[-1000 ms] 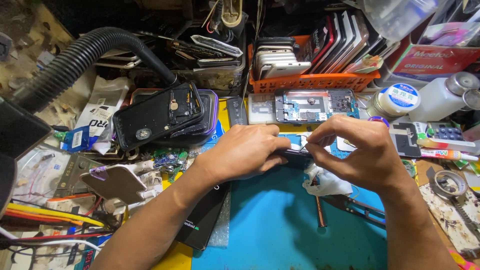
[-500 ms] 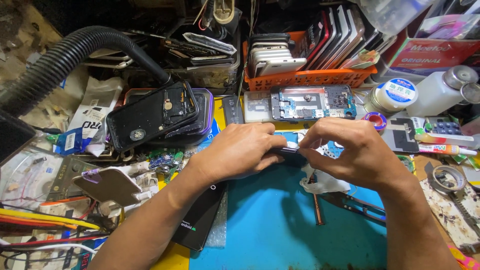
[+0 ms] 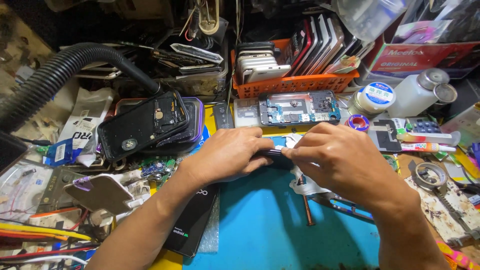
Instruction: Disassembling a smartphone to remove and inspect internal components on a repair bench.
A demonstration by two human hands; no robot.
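bench: messy phone repair setup, blue work mat in the middle, junk piled all round it

hose: fat black ribbed hose curving in from the left

basket: orange basket at the back, crammed with phones standing on edge

open phones: black phone shell lying back-off to the left; an opened phone frame with blue board flat just behind the hands

left hand: left hand curled over, fingers pressed together on the near end of a thin dark part

right hand: right hand meets it from the other side, fingertips pinching the same piece

the part: held just above the mat between both hands, mostly hidden by fingers, can't tell exactly what it is

step: looks like fiddly fingertip work on that piece, mid-way I'd guess

next move: probably needs a steady pinch and a light touch so nothing bends

small stuff: white wipe under the right hand, tweezers beside it on the mat
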